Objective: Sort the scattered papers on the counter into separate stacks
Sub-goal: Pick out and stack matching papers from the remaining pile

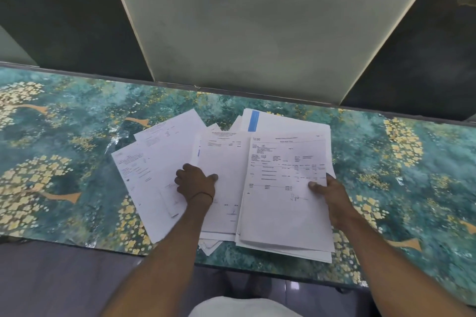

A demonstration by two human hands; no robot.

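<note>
White printed papers (224, 188) lie fanned across a teal-green counter covering patterned with yellow blossoms (64, 136), all of them gathered around the two hands. The right hand (332, 195) grips a thick stack of white forms with tables and a signature (283, 201) at its right edge: the thumb lies on top of the page, and the other fingers are hidden beneath the stack. The stack's near edge lies on the counter below that thumb. The left hand (197, 183), with a thin black thread band (203, 194) on its wrist, has its fingers curled. Its thumb presses on a mostly blank white sheet with a few printed lines at its top (221, 152), which lies just left of the stack. The knuckles sit over two slanted white printed sheets (152, 162) that spread away to the left of the fingers. Whether those curled fingers pinch the blank sheet's edge cannot be told. Beyond the fingertips, a white sheet with a blue stripe (253, 121) pokes out from under the pile, near a pale upright panel (257, 20)
</note>
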